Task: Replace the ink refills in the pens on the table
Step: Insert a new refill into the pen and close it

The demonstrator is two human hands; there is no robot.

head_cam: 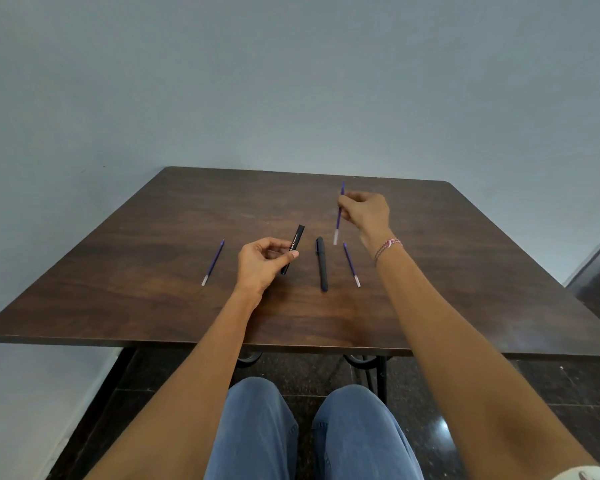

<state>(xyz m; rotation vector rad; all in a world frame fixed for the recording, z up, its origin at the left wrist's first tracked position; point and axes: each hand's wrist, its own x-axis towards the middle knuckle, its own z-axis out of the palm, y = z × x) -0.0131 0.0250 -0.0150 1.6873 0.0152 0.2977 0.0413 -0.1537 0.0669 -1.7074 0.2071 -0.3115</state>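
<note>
My left hand (262, 261) grips a black pen barrel (296, 241) with white lettering, tilted above the dark wooden table (153, 271). Its far end is open. My right hand (366, 211) pinches a thin purple ink refill (337, 221) and holds it nearly upright above the table, clear end down. A second black pen (322, 263) lies whole on the table between my hands. One purple refill (213, 262) lies to the left of my left hand. Another purple refill (351, 264) lies just right of the whole pen.
The table stands against a pale blue-grey wall (291, 81). Its near edge (222, 344) runs above my knees in blue trousers. Dark tiled floor shows at the right and below. A beaded bracelet (388, 245) sits on my right wrist.
</note>
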